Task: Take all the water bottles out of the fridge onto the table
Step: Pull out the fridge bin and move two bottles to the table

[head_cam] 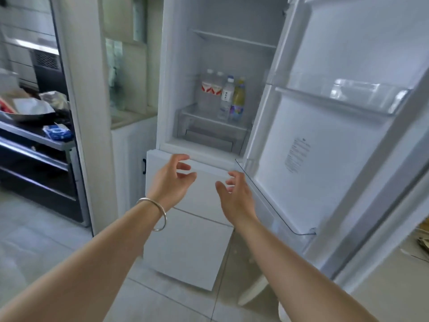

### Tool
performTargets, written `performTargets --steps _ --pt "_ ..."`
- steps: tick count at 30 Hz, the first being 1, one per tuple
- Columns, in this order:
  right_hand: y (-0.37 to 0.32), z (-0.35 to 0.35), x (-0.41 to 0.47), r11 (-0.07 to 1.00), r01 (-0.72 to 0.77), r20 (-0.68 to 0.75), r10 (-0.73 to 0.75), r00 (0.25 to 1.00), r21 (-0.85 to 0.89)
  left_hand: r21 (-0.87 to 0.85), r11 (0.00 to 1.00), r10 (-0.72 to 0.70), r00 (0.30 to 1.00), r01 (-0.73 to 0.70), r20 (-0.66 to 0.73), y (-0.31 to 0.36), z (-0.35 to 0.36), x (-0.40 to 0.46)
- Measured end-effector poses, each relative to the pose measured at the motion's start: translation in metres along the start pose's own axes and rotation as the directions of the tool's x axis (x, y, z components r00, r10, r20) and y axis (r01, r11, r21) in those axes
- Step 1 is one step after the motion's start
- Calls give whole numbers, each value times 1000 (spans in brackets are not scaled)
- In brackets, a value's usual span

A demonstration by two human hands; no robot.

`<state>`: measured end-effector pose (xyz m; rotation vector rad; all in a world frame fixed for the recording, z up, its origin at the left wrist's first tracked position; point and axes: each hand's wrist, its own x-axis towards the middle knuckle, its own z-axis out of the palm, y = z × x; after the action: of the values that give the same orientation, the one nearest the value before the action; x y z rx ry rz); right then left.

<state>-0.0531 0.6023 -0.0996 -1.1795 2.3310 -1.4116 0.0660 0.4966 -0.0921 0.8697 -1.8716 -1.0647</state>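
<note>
The white fridge (167, 73) stands open. On its lower glass shelf (209, 119) stand two clear bottles with red-and-white labels (211, 89) at the back, a clear bottle with a white label (226, 98) and a yellowish bottle with a purple label (238, 99) in front of them to the right. My left hand (170, 180), with a silver bangle on its wrist, and my right hand (234, 194) are held out side by side below the open compartment, in front of the drawer fronts. Both have fingers apart and curled, holding nothing, well short of the bottles.
The fridge door (336, 112) swings open to the right with clear door bins (362, 94). A clear crisper drawer (209, 133) sits under the bottle shelf. A cluttered kitchen counter (34, 133) with dark drawers lies left, behind a white wall post (90, 112). Tiled floor below.
</note>
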Motion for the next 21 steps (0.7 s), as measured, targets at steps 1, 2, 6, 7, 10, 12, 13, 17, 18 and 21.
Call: performTargets --steps 1,2,6,7,10,12,13,17,18,21 --pt "0 9 22 1000 9 -13 -9 1000 8 -3 1000 -4 1000 4 7 -6 2 19" --pt "0 18 45 1000 20 -28 -20 999 17 -5 1000 -2 1000 2 12 -12 3 39" --pt "0 52 139 1000 -2 -53 3 999 27 18 1000 10 1000 -11 28 -30 10 128" --pt "0 59 160 1000 -6 -53 7 999 23 37 999 24 999 -26 41 -33 12 149" --pt "2 77 220 1000 -6 -71 7 997 19 58 996 68 996 -72 62 -41 14 209" --pt "5 87 255 999 -31 -78 34 996 36 57 995 81 994 -85 68 -49 17 245" --pt "7 92 271 998 -42 -81 45 996 38 59 995 77 994 -81 76 -54 19 262" --pt "19 109 336 996 -62 -135 69 988 58 7 999 40 991 -42 126 -76 34 333" --pt "22 112 353 995 -73 -151 82 985 67 -6 999 45 990 -45 135 -81 40 352" --pt "30 121 403 993 -97 -213 111 971 72 0 996 89 984 -90 154 -93 57 406"
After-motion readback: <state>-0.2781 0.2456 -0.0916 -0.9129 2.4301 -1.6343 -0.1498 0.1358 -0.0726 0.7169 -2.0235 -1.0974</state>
